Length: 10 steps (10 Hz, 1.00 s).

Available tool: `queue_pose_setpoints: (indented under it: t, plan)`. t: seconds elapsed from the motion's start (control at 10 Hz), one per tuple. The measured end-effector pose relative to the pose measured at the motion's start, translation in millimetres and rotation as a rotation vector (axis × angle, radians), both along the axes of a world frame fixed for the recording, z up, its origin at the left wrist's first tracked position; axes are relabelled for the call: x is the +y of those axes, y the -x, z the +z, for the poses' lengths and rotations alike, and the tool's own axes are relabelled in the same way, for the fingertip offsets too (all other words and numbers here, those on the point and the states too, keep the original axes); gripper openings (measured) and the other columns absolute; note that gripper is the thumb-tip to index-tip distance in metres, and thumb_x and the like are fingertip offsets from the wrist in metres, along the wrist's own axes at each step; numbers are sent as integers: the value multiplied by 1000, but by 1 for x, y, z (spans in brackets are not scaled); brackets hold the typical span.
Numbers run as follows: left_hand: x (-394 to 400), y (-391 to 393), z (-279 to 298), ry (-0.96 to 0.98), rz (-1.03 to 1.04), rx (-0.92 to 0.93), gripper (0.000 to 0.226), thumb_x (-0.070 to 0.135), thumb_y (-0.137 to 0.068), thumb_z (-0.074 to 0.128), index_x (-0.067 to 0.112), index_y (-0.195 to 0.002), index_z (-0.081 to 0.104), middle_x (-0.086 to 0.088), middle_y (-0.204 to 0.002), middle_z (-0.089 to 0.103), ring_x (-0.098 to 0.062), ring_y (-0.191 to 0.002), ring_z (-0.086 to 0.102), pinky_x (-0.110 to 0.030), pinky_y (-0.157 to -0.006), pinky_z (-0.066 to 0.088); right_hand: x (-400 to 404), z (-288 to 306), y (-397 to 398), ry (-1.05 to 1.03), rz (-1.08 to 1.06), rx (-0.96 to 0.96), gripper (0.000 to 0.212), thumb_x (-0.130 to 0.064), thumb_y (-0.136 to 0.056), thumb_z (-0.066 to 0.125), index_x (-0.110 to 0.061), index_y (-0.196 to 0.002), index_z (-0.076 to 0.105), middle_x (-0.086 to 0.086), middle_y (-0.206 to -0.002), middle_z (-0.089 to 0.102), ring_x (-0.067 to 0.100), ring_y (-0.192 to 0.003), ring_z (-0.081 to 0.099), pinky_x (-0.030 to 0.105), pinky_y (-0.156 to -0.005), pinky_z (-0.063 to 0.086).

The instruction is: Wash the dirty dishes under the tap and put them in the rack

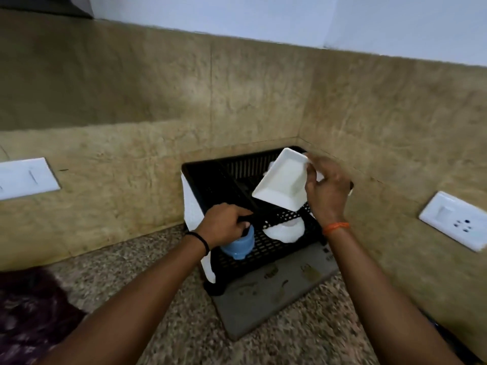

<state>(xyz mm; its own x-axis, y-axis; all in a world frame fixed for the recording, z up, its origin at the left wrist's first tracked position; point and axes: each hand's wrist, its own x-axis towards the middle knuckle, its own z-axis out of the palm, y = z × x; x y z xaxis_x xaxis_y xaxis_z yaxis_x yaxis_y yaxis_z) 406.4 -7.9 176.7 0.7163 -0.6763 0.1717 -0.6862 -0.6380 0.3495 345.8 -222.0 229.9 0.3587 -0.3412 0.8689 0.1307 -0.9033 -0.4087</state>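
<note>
A black plastic dish rack stands in the corner of the granite counter. My right hand grips a white rectangular dish by its right edge and holds it tilted over the rack's middle. My left hand curls round the rack's black front bar. Just below that hand a light blue cup sits upside down in the rack's lower front tier. Beside the cup lies a white bowl, partly hidden by the bar.
A grey drip tray lies under the rack and sticks out toward me. Beige tiled walls meet behind the rack. A white switch plate is on the left wall, a white socket on the right wall. A dark cloth lies at the lower left.
</note>
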Motion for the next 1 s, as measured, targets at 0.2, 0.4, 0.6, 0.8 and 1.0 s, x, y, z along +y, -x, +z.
queue_pose_setpoints:
  t: [0.2, 0.4, 0.6, 0.8, 1.0]
  plan:
    - [-1, -17, 7, 23, -81, 140, 34, 31, -86, 64, 30, -120, 67, 6, -118, 69, -15, -107, 64, -30, -92, 49, -4, 15, -67, 40, 105, 27, 22, 0, -81, 60, -10, -93, 75, 5, -96, 74, 20, -92, 67, 23, -86, 46]
    - [0, -20, -7, 116, -103, 54, 35, 37, -87, 61, 36, -121, 65, 11, -111, 71, -9, -96, 65, -18, -73, 44, -3, -20, -118, 165, 129, 207, 17, 4, -79, 62, -4, -87, 75, 10, -90, 71, 28, -90, 64, 32, -79, 49]
    - [-2, -21, -14, 154, -96, 47, 33, 40, -85, 58, 41, -117, 66, 10, -92, 74, -9, -80, 64, -28, -70, 51, -9, -58, -133, 149, 247, 507, 32, 18, -66, 62, -4, -85, 76, 15, -93, 72, 33, -89, 68, 31, -83, 50]
    - [-2, -20, -13, 164, -92, 21, 34, 39, -86, 58, 41, -119, 65, 12, -96, 73, -8, -85, 63, -21, -66, 41, -11, -60, -139, 32, 274, 713, 32, 15, -76, 57, -3, -96, 76, 16, -107, 72, 31, -102, 67, 25, -97, 44]
    - [-3, -16, -10, 145, -80, 16, 33, 41, -85, 58, 41, -117, 66, 14, -103, 72, -9, -93, 64, -25, -75, 49, -9, -51, -121, 37, 305, 883, 34, 0, -87, 56, -11, -118, 67, 14, -123, 65, 29, -112, 62, 32, -100, 48]
